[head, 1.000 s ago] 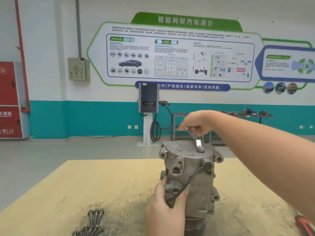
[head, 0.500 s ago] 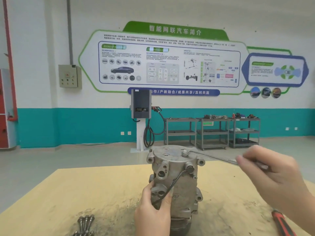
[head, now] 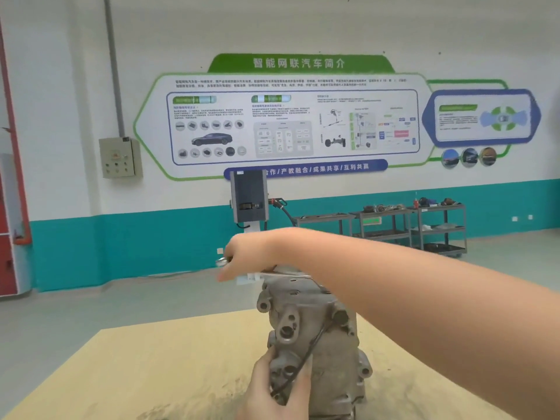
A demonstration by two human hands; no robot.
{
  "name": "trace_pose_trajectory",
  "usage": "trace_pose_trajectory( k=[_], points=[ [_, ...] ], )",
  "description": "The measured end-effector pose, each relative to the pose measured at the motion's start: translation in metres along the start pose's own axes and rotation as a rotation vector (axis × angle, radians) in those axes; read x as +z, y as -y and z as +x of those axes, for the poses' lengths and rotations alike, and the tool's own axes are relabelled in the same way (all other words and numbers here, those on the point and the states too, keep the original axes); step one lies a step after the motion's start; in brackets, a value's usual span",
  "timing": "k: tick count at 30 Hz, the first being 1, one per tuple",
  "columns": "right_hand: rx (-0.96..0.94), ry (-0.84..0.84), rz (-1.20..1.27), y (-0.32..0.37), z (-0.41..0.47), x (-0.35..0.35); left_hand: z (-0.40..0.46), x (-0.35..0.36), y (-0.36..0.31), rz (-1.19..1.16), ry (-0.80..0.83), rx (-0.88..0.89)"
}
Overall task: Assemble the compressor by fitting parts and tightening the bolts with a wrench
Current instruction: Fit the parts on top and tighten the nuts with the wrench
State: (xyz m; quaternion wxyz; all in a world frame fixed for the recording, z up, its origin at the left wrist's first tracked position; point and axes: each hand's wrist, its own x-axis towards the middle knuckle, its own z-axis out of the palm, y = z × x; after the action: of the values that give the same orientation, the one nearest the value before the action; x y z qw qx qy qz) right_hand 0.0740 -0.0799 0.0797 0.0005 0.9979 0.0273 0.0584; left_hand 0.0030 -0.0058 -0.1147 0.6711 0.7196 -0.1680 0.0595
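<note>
A grey cast-metal compressor [head: 330, 344] stands upright on the yellow table [head: 157, 368], with a thin black wire running down its front. My left hand [head: 275, 389] grips its lower front. My right hand [head: 245, 257] is above and to the left of the compressor's top and grips the handle of a silver wrench [head: 281, 274]. The wrench lies flat across the top plate, and my forearm hides its far end and the bolt. The wrench's free end pokes out left of my fist.
Past the table lies open grey floor. A charging post [head: 249, 197] stands against the teal-banded wall, and metal shelf carts [head: 394, 228] with parts stand to its right. A red cabinet [head: 7, 253] stands at the far left.
My right hand has swung the wrench handle from the right side of the compressor over to its upper left. My left hand keeps its grip. The view has moved closer.
</note>
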Motion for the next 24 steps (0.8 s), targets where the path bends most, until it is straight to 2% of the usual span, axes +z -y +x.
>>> trace_pose_trajectory(
  k=[3,6,9,11,12,15,17,19,21,24],
  points=[
    [0.288,0.042,0.164,-0.065,0.008,-0.001,-0.006,0.005,-0.002,-0.046,-0.1,0.011],
    [0.56,-0.109,0.463,-0.128,-0.024,0.011,-0.004,0.0,0.003,-0.012,-0.108,0.095],
    [0.697,-0.403,0.923,-0.168,-0.079,0.034,-0.006,-0.003,0.006,-0.004,-0.055,0.165],
    [0.664,-0.656,1.153,-0.172,-0.12,0.051,-0.008,-0.005,0.007,0.001,-0.03,0.186],
    [0.626,-0.815,1.188,-0.167,-0.141,0.059,-0.009,-0.006,0.007,-0.003,-0.032,0.188],
    [0.415,-1.292,1.012,-0.126,-0.195,0.076,-0.011,-0.004,0.009,-0.007,-0.062,0.2],
    [0.171,-1.385,0.781,-0.091,-0.219,0.077,-0.011,-0.002,0.012,-0.038,-0.081,0.203],
    [-0.066,-1.326,0.468,-0.065,-0.232,0.071,-0.012,0.0,0.014,-0.059,-0.09,0.208],
    [-0.272,-1.197,0.182,-0.038,-0.231,0.061,-0.012,0.001,0.014,-0.078,-0.084,0.204],
    [-0.424,-0.932,0.002,0.008,-0.201,0.045,-0.012,0.001,0.013,-0.068,-0.077,0.183]
  ],
)
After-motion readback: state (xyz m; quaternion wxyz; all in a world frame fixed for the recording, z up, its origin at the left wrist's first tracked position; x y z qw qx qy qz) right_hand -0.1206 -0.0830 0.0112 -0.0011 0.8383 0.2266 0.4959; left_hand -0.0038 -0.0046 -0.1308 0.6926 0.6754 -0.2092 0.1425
